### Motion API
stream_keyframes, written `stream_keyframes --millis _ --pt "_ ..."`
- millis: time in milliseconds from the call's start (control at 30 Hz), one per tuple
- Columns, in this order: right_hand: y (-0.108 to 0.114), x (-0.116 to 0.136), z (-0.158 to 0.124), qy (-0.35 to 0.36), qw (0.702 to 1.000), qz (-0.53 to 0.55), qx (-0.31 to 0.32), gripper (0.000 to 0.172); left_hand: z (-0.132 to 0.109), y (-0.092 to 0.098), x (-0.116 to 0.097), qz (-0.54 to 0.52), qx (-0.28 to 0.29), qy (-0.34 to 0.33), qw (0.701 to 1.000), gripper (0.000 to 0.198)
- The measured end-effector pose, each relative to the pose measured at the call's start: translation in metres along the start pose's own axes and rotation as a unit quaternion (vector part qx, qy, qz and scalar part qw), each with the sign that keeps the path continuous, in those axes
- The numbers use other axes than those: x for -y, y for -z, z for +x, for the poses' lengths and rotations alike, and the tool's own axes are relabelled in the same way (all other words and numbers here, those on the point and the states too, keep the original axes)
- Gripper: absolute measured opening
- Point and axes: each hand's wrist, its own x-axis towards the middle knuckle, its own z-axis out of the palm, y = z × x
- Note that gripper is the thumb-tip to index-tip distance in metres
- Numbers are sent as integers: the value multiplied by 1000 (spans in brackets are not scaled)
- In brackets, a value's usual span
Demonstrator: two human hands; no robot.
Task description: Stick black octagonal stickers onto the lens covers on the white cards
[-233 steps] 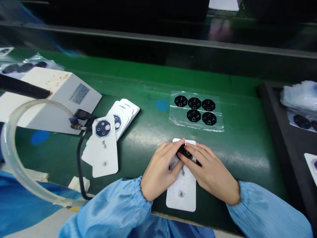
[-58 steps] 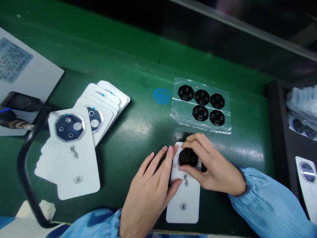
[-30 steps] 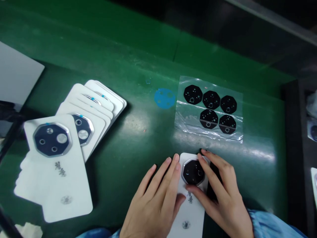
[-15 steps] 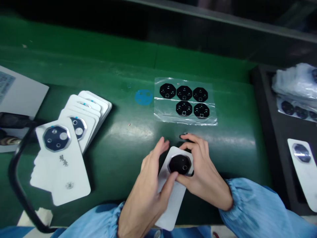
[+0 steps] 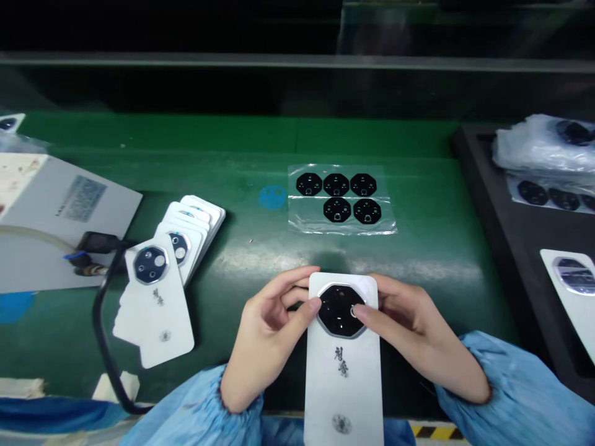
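Both hands hold a white phone back cover upright toward me, with dark characters and a round emblem printed on it. Near its top, a black octagonal lens piece sits inside a silver rim. My left hand is closed on the cover's left edge, its thumb tip at the rim. My right hand grips the right side, with the thumb pressed on the black piece by a small ring. The fingers behind the cover are partly hidden. Beyond the hands lies a clear plastic sheet bearing several black octagonal pieces.
Left, several white covers lie fanned in a stack beside a black cable and a white box. A blue film piece lies on the green mat. At right, a black tray holds bagged pieces and another cover.
The cover has turned from slanted to straight and come up closer to me. My right thumb has moved onto the black piece, and my left hand has closed on the left edge.
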Motion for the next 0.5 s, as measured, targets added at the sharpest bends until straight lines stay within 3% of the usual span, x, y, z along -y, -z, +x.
stream_keyframes --millis 167,333,500 --pt "0 0 -2 -1 1000 7 -5 11 0 0 1 -14 8 -3 1000 23" --pt "2 -2 -3 -17 997 69 7 8 -1 2 -1 -25 41 49 998 18" --pt "5 -6 -2 -10 989 143 44 19 -1 4 -3 -7 41 62 997 17"
